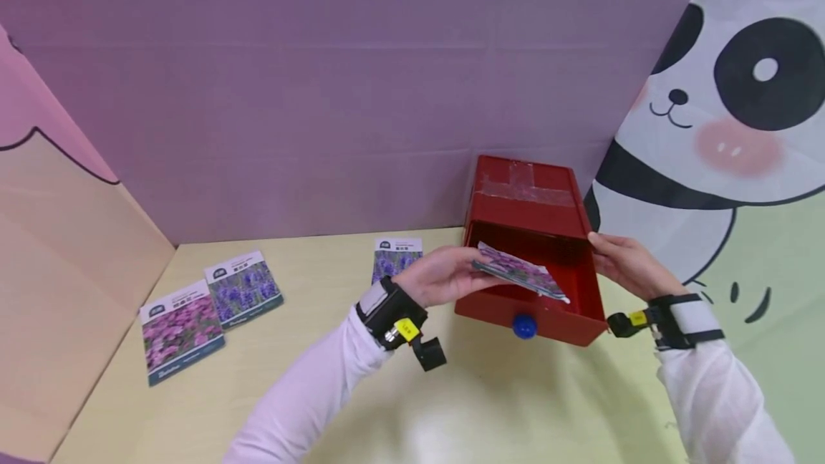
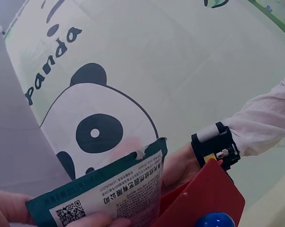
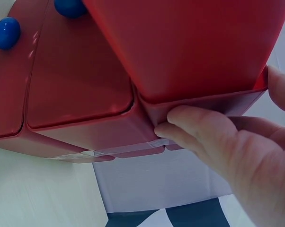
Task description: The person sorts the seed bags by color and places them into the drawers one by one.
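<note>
My left hand (image 1: pixel 447 279) pinches a seed packet (image 1: pixel 523 274) with pink flowers on its front, tilted above the pulled-out drawer (image 1: pixel 493 312). In the left wrist view, the packet's back (image 2: pixel 133 189) shows printed text and a QR code. The red drawer cabinet (image 1: pixel 525 215) stands against the back wall, with clear tape across its top. My right hand (image 1: pixel 631 263) holds the cabinet's right side near the front, thumb at the top edge. In the right wrist view, the fingers (image 3: pixel 199 123) lie along the side panel, below the open drawer.
A blue knob (image 1: pixel 525 326) is on the open drawer's front; lower drawers with blue knobs (image 3: pixel 6 33) are closed. At the left of the table lie a pink-flower packet (image 1: pixel 182 331) and a purple-flower packet (image 1: pixel 245 291). Another purple-flower packet (image 1: pixel 394 258) lies behind my left hand.
</note>
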The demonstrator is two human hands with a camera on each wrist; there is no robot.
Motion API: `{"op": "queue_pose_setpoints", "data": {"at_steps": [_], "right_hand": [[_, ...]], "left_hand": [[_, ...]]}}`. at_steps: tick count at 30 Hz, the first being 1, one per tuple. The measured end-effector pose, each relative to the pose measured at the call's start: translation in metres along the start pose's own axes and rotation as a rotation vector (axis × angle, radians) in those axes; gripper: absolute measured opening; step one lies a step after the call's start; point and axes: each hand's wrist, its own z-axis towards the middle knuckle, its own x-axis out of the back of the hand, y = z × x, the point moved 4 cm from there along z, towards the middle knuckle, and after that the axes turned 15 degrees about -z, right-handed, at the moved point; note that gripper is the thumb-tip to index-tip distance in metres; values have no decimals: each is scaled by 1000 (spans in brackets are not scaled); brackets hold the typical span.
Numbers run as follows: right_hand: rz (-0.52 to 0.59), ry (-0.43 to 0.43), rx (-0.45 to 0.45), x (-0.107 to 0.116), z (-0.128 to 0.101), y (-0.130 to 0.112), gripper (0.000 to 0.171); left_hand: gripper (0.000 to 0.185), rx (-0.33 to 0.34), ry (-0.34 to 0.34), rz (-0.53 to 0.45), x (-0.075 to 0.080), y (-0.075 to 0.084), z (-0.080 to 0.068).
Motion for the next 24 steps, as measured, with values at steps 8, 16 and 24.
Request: {"op": "queue_pose_setpoints", "data": {"at_steps": [8, 16, 24], "right_hand": [[24, -10, 15, -1, 0, -1, 24], [-1, 6, -12, 0, 0, -1, 21], [-15, 12, -18, 2, 1, 1, 22]], "left_hand": [[43, -41, 56, 39, 2, 1, 11], [44, 41, 28, 131, 1, 3, 12], [46, -43, 86, 157, 0, 8, 16]]}}
